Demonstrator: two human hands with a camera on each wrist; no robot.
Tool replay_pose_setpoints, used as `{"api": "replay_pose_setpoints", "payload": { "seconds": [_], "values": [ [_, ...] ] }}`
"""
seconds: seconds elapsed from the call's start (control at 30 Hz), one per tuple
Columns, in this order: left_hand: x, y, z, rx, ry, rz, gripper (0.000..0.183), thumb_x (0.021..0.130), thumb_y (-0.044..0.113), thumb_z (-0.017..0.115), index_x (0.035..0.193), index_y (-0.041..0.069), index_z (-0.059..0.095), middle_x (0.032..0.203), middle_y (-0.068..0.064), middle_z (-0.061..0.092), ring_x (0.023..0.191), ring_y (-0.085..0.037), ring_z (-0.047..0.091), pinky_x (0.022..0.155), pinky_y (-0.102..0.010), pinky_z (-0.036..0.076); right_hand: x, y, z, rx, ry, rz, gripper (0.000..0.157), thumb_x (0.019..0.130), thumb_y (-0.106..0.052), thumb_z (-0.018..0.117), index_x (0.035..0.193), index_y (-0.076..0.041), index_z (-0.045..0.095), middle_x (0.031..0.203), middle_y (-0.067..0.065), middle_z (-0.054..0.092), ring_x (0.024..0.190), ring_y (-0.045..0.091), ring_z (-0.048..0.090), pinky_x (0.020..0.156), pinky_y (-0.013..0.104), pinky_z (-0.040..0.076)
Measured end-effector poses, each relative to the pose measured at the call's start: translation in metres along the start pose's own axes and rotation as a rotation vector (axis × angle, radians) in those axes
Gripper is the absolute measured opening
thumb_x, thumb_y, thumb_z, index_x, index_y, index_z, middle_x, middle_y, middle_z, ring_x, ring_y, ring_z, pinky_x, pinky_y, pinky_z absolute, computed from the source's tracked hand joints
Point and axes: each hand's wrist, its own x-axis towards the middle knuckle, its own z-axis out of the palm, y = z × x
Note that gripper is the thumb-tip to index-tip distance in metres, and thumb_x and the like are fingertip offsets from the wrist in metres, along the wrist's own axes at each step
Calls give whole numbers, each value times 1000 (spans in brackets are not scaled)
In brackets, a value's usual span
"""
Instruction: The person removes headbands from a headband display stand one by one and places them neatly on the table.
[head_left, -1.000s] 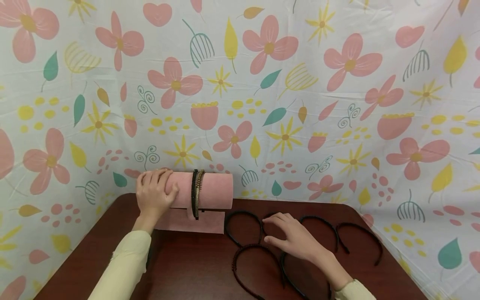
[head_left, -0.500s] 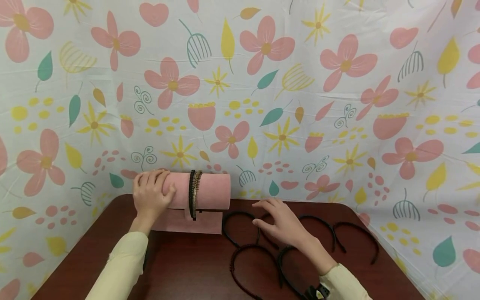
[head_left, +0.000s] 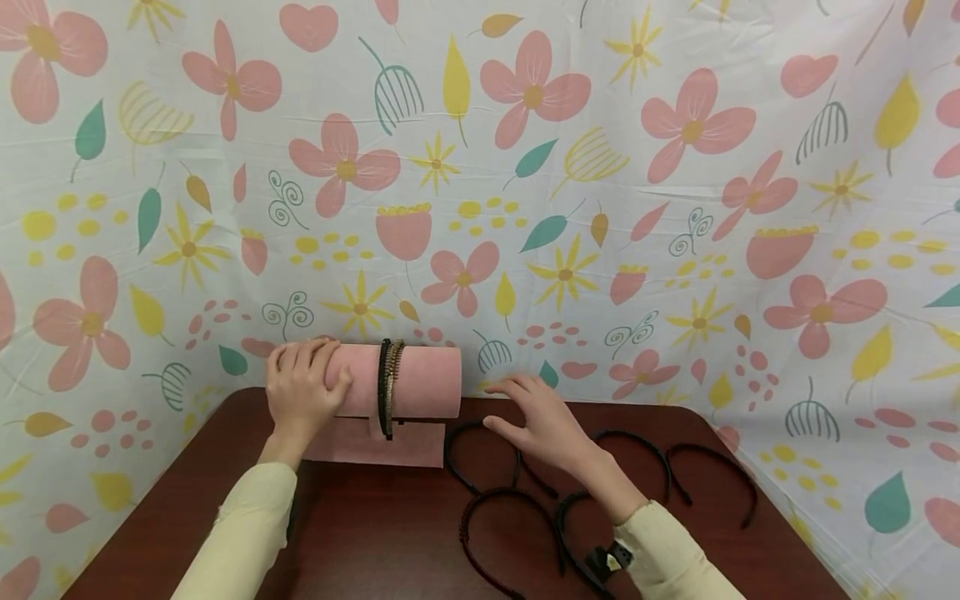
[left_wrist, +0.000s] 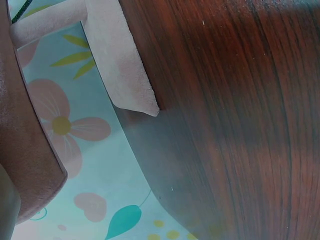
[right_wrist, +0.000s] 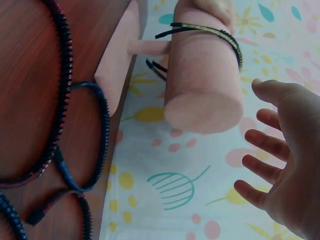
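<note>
Left hand grips the headband stand at left, seemingly steadying it; right hand, fingers wide, empty, must narrow to grasp.

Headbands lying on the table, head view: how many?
6 visible. Back row, left to right: headband one, headband two partly behind the right hand, headband three, headband four. Front: headband five, left; headband six, right. The right hand may hide more.

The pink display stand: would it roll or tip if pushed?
The pink display stand probably wouldn't roll, as a post joins its cylinder to a flat base. A push high up might tip it, since the bulky cylinder sits above that base. Its fabric-like surface likely isn't slippery.
</note>
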Motion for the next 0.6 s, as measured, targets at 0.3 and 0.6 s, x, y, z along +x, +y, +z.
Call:
{"api": "replay_pose_setpoints", "payload": {
  "seconds": [0.3,0.6],
  "values": [
    [0,0,-1,1,-4,-3,46,84,42,49,103,9,75,104,-12,72,101,-38,63,99,-58,41,21,-10,2,-2,-30,4,42,91,-38,69,127,-18,64,125,4,61,116,25,58,96,46,50],
    [0,-1,2,-7,4,-1,45,85,42,50,104,9,75,105,-12,72,102,-38,63,100,-57,41,44,-18,6,1,-29,-31,42,92,-37,68,126,-13,65,116,5,61,103,23,59,88,42,50]
  ]
}}
